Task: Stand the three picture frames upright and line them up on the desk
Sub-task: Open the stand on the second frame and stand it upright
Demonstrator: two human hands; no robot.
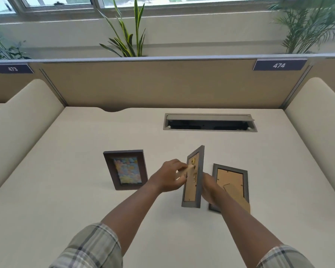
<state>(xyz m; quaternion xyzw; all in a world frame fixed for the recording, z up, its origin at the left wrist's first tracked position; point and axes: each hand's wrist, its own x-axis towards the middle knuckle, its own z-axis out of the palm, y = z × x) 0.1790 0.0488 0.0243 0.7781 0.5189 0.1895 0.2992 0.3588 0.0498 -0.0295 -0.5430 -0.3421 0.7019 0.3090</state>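
Observation:
A dark brown frame (125, 169) with a pastel picture stands upright on the cream desk (81, 190), left of centre. A grey frame (193, 177) is held on edge in the middle, its cardboard back towards me. My left hand (169, 176) pinches that frame's back stand, pulled out from the board. My right hand (209, 187) grips the frame from its far side and is mostly hidden behind it. Another grey frame (231, 182) lies face down to the right, with its stand sticking out towards me.
An open cable tray (210, 122) is set into the desk behind the frames. A tan partition (162, 84) closes the back, and padded cream dividers (21, 120) flank both sides. Plants stand behind the partition.

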